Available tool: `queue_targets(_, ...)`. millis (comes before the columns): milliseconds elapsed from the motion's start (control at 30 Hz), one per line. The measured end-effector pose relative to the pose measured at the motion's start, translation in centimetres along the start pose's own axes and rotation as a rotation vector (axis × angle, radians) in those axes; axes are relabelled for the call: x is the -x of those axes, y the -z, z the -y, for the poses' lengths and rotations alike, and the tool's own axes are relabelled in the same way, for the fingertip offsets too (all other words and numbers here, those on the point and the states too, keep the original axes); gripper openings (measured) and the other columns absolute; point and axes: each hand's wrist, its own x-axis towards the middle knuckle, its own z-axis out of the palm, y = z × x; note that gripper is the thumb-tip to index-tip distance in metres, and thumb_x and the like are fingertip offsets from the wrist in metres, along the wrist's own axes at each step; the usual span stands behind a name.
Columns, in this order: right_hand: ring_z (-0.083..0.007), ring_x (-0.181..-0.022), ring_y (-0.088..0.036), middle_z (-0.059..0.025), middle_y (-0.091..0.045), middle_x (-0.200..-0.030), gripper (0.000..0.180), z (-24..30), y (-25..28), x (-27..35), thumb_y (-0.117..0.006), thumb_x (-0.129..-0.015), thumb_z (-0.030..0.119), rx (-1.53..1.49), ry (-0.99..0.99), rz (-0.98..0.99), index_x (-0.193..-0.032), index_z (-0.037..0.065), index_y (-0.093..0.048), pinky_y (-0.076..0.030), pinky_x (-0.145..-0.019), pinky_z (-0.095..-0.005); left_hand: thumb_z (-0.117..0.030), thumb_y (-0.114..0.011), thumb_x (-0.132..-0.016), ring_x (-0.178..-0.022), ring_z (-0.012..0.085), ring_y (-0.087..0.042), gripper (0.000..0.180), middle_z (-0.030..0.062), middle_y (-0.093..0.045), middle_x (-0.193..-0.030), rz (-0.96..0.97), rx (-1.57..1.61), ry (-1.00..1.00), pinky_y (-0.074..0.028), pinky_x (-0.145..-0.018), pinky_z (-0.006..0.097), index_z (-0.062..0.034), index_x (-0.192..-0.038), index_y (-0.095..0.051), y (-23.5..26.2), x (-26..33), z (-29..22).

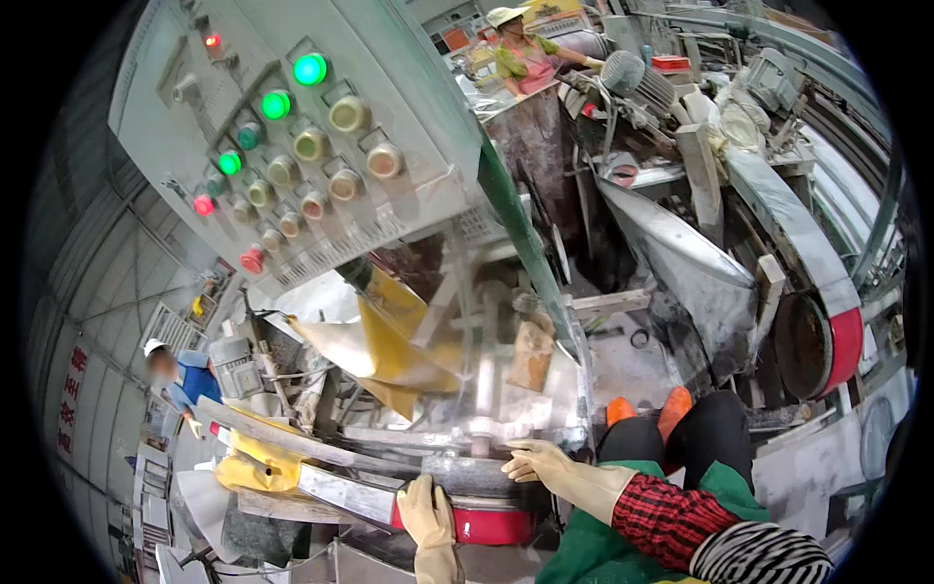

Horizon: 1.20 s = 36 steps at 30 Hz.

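Note:
My left hand, in a pale yellow glove, rests flat on a grey stone slab lying over a red-edged roller. My right hand, gloved the same, lies flat on the slab's right part, fingers stretched leftward. A red plaid sleeve and striped cuff cover my right forearm. Neither hand grips anything. Just beyond the slab stands a wet, dusty machine head with yellow sheeting.
A grey control panel with green, red and metal buttons hangs overhead at left. A conveyor with a red-rimmed roller runs up the right. One person in a hard hat stands far back, another at left. My orange shoes show below.

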Motion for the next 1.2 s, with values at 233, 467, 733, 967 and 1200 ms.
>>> queue_targets(233,-0.0184,-0.089,-0.071,-0.0132,-0.074,-0.106,0.053,14.4,-13.0,10.2,-0.062,-0.103,0.013,1.087,0.922,-0.541,-0.154,0.009,-0.046,-0.059,-0.081,-0.0306,-0.032,-0.055,-0.104,-0.106,0.0416,-0.067,0.045,0.0269,-0.071,-0.115,0.09,0.0,-0.036,-0.05,-0.1,0.046,-0.0009,-0.135,-0.065,-0.8,-0.5,-1.6)
queue_targets(467,-0.0188,-0.059,-0.063,-0.0097,-0.066,-0.08,0.053,23.8,-29.0,44.6,-0.073,-0.094,0.019,0.908,1.618,-1.469,-0.137,0.003,-0.048,-0.047,-0.046,-0.0317,-0.034,-0.06,-0.101,-0.105,0.0415,-0.065,0.042,0.0241,-0.072,-0.116,0.091,-0.017,0.029,-0.048,-0.097,0.048,-0.0015,-0.126,-0.071,-1.3,0.7,0.0)
queue_targets(733,-0.0149,-0.046,-0.051,-0.0061,-0.054,-0.062,0.037,29.2,-30.0,59.3,-0.082,-0.085,0.016,0.877,1.142,-2.162,-0.102,0.002,-0.054,-0.034,-0.039,-0.0285,-0.032,-0.059,-0.102,-0.105,0.0406,-0.066,0.044,0.0249,-0.071,-0.119,0.22,-0.102,0.172,-0.051,-0.095,0.046,-0.0005,-0.133,-0.066,-0.8,-0.2,-3.4)
queue_targets(967,-0.0155,-0.043,-0.045,-0.0025,-0.049,-0.06,0.022,29.4,-29.2,60.2,-0.07,-0.089,0.009,0.564,1.365,-1.346,-0.1,0.002,-0.052,-0.032,-0.037,-0.0349,-0.032,-0.057,-0.103,-0.104,0.0412,-0.066,0.046,0.0257,-0.07,-0.119,0.214,-0.123,0.14,-0.051,-0.096,0.046,-0.0015,-0.138,-0.062,-1.5,-0.4,-3.7)
queue_targets(1200,-0.0189,-0.048,-0.058,-0.0083,-0.06,-0.064,0.067,30.6,-29.7,58.4,-0.079,-0.078,0.011,0.968,1.167,-2.243,-0.135,0.002,-0.045,-0.042,-0.039,-0.0352,-0.033,-0.054,-0.104,-0.103,0.0419,-0.065,0.049,0.0265,-0.07,-0.118,0.199,-0.145,0.119,-0.05,-0.096,0.046,-0.0026,-0.142,-0.058,-1.4,-0.2,-4.5)
